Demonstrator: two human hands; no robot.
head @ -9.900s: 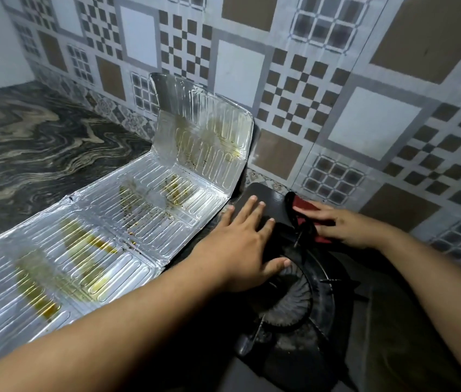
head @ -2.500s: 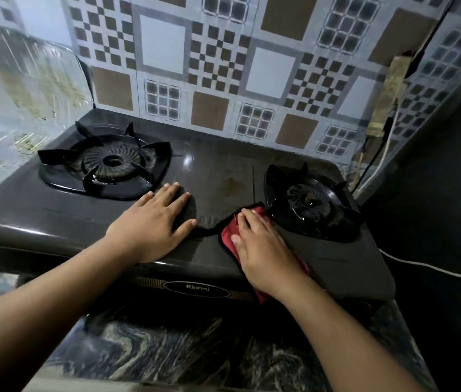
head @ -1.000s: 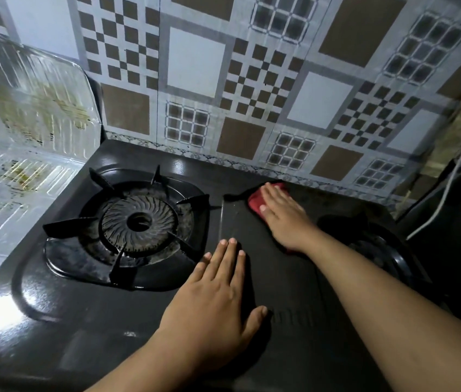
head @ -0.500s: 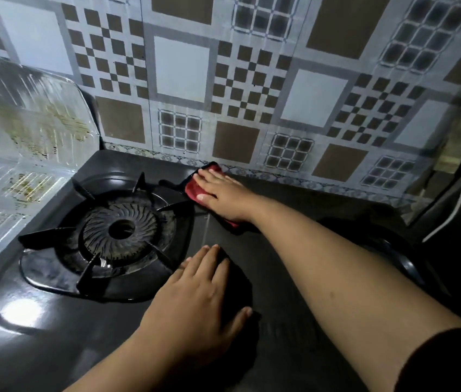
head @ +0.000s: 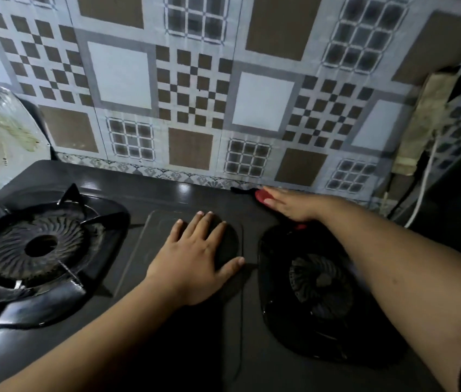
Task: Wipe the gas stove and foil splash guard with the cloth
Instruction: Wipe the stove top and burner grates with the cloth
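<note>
Nearest the cam, both bare forearms come in from the bottom edge, cut off by the frame; a bit of dark sleeve shows at the lower right corner. They're over the black glossy gas stove [head: 167, 193], which fills the lower half and runs off the bottom and left edges, so can't see its front.

Left hand [head: 195, 261] sits flat at frame center on the raised panel btw the two burners, fingers spread and straight, holding nothing. Left of it is the big left burner w/ black pronged pan support [head: 40, 247], partly cropped at the left edge. Right of it the smaller right burner [head: 316, 281] is mostly under the right forearm and pretty dark, hard to make out.

Further back, right hand [head: 291, 205] presses palm-down, fingers extended, on the red cloth [head: 261, 197] at the stove's back edge, right where it meets the brown/white checkered tile wall [head: 192, 89]. Only slivers of cloth show around the hand. Open stove top stretches left of it along the back edge.

Far left, the shiny, stained foil splash guard [head: 0, 137] stands upright, cropped by the frame. Upper right: a grimy beige wall fitting [head: 424, 123] w/ white cable [head: 421, 190], blurry.
</note>
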